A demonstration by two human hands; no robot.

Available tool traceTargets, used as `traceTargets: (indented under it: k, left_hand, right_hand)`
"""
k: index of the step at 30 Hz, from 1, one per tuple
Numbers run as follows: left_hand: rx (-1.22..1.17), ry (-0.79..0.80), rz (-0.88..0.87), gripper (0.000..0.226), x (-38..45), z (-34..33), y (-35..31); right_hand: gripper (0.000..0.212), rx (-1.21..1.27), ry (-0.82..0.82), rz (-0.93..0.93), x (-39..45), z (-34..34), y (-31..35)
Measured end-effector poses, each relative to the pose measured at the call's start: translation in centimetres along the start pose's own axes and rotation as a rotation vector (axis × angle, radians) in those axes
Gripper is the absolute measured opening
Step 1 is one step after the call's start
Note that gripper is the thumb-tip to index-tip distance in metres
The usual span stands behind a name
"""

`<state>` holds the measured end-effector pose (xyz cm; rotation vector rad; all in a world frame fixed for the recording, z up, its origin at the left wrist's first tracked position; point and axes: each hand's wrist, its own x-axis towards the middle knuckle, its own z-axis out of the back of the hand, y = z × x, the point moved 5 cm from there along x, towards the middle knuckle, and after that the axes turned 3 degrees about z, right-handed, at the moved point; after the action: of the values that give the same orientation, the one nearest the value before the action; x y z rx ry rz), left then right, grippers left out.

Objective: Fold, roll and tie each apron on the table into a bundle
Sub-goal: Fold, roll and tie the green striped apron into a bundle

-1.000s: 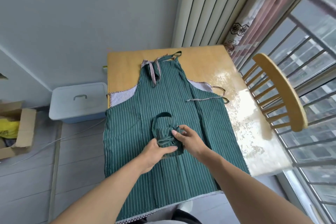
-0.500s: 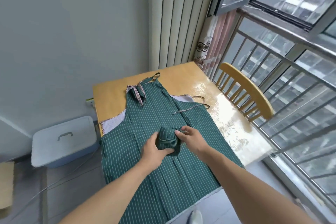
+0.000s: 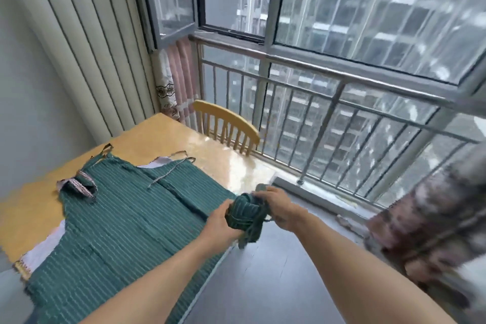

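- Both hands, left hand and right hand, clasped the rolled green bundle off the table's right edge.
- Risk judged: a loose tie end could unwind the roll.
- Second apron lay flat, overhanging the near edge; it might slide off.

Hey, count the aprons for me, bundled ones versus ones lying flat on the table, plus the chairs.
Rolled apron bundles, held in both hands: 1
Green striped aprons spread flat on the table: 1
Wooden chairs: 1
Total: 3
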<state>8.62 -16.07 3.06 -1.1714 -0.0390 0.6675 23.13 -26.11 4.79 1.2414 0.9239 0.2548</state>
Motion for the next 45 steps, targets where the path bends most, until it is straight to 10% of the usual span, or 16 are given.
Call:
traceTargets:
  k: [12,21,30,45]
  left_hand:
    - [0.227,0.448,-0.079,0.051,-2.4,-26.0,-13.9]
    - [0.258,0.568,-0.089,0.057,-1.2,-40.8,-19.7]
    - [0.231,0.591,-0.134,0.063,3.2,-50.6,-24.6]
    - [0.301,1.073,-0.51,0.056,0.6,-70.8,-42.5]
  right_hand:
    - [0.028,0.422,-0.225,0.179,-15.3,31.4,4.9]
    - [0.016,-0.182,-0.633,0.009,-25.7,51.1,5.0]
    - [0.015,-0.021,-0.244,-0.199,-31.6,58.4,3.3]
    - [0.005,0.237,-0.885,0.306,-43.1,73.7,10.3]
